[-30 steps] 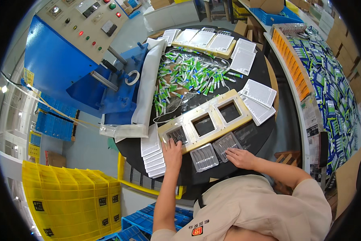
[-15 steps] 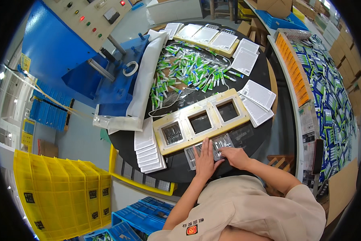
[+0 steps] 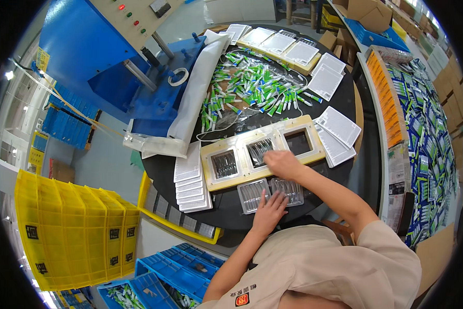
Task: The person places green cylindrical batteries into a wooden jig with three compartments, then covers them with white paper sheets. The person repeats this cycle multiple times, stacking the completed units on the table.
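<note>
A yellow jig frame (image 3: 216, 184) with three white-rimmed openings lies across the near part of the round black table. In its middle opening sits a clear ribbed plastic tray (image 3: 258, 149); my right hand (image 3: 285, 165) pinches it near the right edge, the fingertips partly hidden. Another clear tray fills the left opening, while the right opening shows only the dark surface below. My left hand (image 3: 270, 211) rests with fingers spread, touching two more clear plastic trays (image 3: 252, 194) in front of the frame.
White cards (image 3: 190, 177) lie stacked left of the frame, with more cards (image 3: 338, 131) at its right. Green-and-white tubes (image 3: 252, 82) are heaped beyond. A second jig (image 3: 278, 49) stands at the back. A blue machine (image 3: 164, 98) borders the left; a bin of packages (image 3: 422, 134) is at right.
My right hand has moved up from the trays near me to the frame. Its middle opening, bare before, now holds a clear tray. My left hand has shifted slightly right and its fingers have spread.
</note>
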Action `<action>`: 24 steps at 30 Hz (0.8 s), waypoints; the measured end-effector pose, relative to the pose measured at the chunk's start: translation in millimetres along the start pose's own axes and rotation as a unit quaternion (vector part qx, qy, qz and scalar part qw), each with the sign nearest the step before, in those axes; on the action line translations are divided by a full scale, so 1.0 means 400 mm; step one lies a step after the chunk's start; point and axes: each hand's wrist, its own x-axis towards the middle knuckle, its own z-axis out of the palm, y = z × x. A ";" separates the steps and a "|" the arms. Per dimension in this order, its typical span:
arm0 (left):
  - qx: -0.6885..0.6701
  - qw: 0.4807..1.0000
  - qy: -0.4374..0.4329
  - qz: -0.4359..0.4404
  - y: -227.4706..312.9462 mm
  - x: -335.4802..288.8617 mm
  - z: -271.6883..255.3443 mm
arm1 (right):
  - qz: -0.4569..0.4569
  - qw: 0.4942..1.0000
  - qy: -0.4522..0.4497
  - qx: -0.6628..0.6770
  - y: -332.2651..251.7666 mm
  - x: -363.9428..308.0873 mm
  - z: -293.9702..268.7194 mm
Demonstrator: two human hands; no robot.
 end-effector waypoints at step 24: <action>-0.138 0.990 -0.020 0.004 -0.056 0.082 0.006 | 0.127 0.927 -0.267 0.232 -0.059 -0.279 -0.064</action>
